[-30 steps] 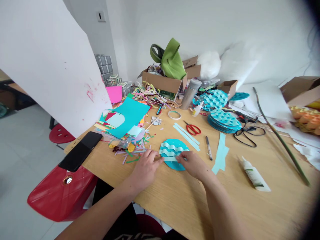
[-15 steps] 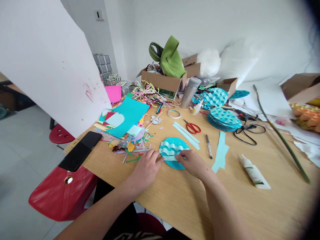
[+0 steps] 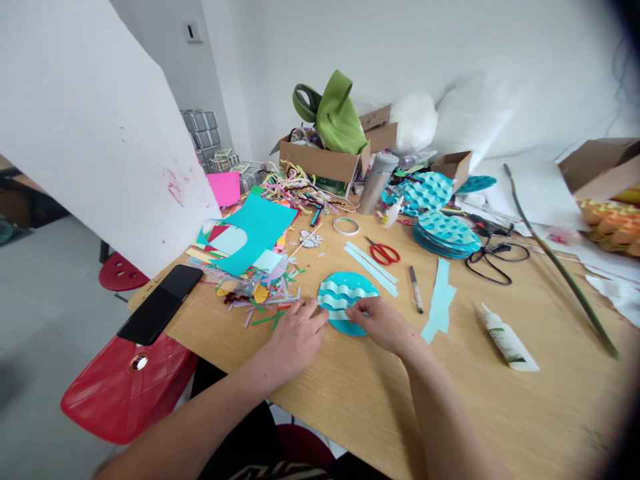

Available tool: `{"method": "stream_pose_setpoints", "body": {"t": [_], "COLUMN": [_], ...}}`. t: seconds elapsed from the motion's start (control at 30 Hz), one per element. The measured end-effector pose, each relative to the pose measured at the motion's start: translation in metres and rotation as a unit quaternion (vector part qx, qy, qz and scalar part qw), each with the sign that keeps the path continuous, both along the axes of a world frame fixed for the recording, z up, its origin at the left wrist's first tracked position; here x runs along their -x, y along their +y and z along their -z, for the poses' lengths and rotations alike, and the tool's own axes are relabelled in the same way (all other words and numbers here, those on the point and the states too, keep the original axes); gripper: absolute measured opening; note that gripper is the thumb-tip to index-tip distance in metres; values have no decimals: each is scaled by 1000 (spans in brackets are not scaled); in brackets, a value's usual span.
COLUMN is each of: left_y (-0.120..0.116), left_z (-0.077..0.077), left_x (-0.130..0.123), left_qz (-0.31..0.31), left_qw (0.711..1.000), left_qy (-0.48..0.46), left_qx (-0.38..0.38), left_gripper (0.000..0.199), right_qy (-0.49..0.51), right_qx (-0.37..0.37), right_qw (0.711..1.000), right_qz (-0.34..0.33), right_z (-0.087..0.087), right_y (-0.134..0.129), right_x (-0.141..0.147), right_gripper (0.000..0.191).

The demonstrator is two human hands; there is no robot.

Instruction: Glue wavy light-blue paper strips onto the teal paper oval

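A round blue paper disc [image 3: 349, 279] lies on the table between my two hands, with wavy pale-blue paper strips [image 3: 350, 293] standing across it. Along its lower part runs another pale paper strip [image 3: 337, 315], fairly flat at its left side. My left hand [image 3: 299, 335] has its fingers bent and closed at the left edge of the disc, by that strip's left end. With thumb and forefinger pinched, my right hand [image 3: 383, 324] grips the strip farther right; its fingers hide that end.
Loose pale strips [image 3: 371, 268], red-handled scissors [image 3: 383, 251], a pen [image 3: 416, 289] and a white glue bottle [image 3: 509, 341] lie to the right. Finished wavy discs [image 3: 445, 237] are stacked behind. Paper scraps [image 3: 280, 293] and a black phone [image 3: 161, 303] lie left.
The view has shifted slightly. My right hand has moved a little left along the lower strip, while my left hand stays at the disc's left edge.
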State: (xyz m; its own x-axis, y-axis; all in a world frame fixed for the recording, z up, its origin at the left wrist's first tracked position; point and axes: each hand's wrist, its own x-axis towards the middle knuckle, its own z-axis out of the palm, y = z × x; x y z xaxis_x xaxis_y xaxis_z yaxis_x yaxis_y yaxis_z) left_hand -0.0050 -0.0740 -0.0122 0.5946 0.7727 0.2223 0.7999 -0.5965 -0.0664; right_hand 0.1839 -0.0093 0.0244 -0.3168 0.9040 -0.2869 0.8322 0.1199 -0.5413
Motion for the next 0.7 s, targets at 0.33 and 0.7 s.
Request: {"method": "stream_pose_setpoints", "body": {"t": [0.33, 0.7], "left_y": [-1, 2], "left_z": [9, 9], "left_x": [-1, -2], "left_qz": [-46, -50], "left_qw": [998, 997], "left_qy": [-44, -58], "left_qx": [10, 24], "left_gripper": [29, 32], "right_qy": [6, -5], "right_qx": [-2, -12], "right_qw": [1000, 1000], "right_qz": [7, 10], "right_z": [-3, 1], "right_y": [0, 1], "right_x": [0, -2], "right_gripper": [26, 26]}}
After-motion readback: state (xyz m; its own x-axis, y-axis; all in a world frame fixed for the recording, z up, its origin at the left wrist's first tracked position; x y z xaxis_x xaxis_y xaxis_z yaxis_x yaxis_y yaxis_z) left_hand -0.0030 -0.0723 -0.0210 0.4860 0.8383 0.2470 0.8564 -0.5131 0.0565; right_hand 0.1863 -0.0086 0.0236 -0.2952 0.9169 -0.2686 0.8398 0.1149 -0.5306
